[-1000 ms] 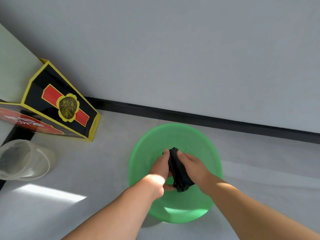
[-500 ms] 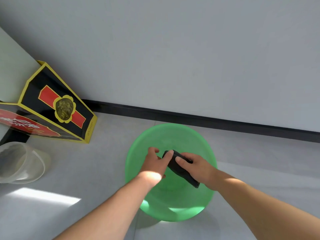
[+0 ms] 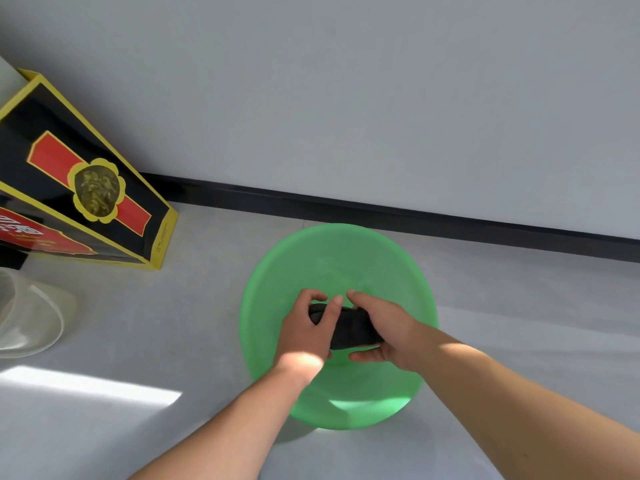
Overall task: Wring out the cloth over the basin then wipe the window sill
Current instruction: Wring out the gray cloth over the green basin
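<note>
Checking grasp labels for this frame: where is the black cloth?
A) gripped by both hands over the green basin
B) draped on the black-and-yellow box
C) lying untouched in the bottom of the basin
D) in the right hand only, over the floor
A: the left hand and the right hand both curl round the rolled black cloth, held over the green basin.

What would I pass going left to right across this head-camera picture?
Black-and-yellow box → left hand → dark cloth → right hand. Both hands grip the cloth over the green basin, which spans all three.
</note>
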Motion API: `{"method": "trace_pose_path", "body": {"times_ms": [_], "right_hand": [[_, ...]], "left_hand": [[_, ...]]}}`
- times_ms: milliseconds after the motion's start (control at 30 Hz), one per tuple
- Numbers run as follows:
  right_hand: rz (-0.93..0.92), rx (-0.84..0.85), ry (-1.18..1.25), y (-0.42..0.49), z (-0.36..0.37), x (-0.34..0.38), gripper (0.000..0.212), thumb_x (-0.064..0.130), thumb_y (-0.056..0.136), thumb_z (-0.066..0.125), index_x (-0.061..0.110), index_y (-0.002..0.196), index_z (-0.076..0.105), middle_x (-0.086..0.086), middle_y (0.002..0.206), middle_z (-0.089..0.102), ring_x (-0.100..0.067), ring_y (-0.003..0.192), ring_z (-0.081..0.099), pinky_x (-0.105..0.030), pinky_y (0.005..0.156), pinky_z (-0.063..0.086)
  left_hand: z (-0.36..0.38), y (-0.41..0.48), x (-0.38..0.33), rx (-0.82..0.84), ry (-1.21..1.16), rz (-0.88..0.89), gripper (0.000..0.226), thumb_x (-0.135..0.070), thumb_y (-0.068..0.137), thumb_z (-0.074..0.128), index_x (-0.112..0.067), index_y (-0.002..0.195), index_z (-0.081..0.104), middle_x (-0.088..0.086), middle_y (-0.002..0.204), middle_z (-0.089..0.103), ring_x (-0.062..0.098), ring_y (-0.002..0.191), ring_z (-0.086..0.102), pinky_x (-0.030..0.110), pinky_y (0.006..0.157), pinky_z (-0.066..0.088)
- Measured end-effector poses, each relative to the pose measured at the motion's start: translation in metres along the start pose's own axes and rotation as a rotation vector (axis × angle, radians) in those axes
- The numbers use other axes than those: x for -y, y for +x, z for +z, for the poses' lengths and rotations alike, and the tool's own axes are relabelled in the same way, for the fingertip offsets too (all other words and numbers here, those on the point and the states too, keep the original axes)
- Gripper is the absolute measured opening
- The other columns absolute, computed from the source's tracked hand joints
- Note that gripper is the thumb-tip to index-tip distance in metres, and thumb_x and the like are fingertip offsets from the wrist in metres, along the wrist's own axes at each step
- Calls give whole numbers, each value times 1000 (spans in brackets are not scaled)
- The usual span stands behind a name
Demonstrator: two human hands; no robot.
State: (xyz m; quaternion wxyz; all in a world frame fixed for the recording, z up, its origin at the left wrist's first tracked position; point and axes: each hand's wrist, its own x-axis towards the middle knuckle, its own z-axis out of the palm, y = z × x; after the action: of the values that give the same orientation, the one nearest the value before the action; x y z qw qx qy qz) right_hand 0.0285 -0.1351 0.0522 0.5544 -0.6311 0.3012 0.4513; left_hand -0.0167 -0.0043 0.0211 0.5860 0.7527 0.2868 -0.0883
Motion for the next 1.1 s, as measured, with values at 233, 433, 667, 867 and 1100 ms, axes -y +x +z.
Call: {"method": "trace_pose_path", "body": {"times_ms": [233,433,667,867,1100], "right_hand": [[-106,-204,-12,15,30,-10,29,45,92,61,17,87,60,-7,76,59,-24,62,53,-22,42,38],[-301,-327,-127,20,32,-11,39,37,98,56,11,69,55,-9,62,54,-24,56,50,-23,44,38],[-615,-424,-368,17,27,-23,45,29,100,53,16,58,43,2,51,46,-16,49,41,-32,53,34],[-657,-384,-453,21,10,-17,44,31,99,57,17,60,43,2,54,43,-16,52,39,-33,55,34],[-3,-41,13,18,-9,16,30,43,99,56,13,101,63,-6,78,66,-18,62,62,-23,45,49]], "left_hand": [[5,5,-3,-94,80,-18,42,-51,92,57,-16,69,52,-2,67,60,23,66,56,33,64,44],[9,4,-9,-68,119,-144,48,-50,96,48,-13,65,52,3,66,58,28,68,54,35,67,42],[14,4,-12,-8,122,-291,51,-37,98,48,-11,55,47,7,58,53,29,62,49,33,60,35],[12,5,-19,46,31,-349,42,-52,94,52,-12,81,57,10,84,65,26,61,61,23,37,41],[3,-9,-7,122,178,388,62,-43,84,60,-27,141,43,-10,131,41,-21,110,42,-2,86,35]]}}
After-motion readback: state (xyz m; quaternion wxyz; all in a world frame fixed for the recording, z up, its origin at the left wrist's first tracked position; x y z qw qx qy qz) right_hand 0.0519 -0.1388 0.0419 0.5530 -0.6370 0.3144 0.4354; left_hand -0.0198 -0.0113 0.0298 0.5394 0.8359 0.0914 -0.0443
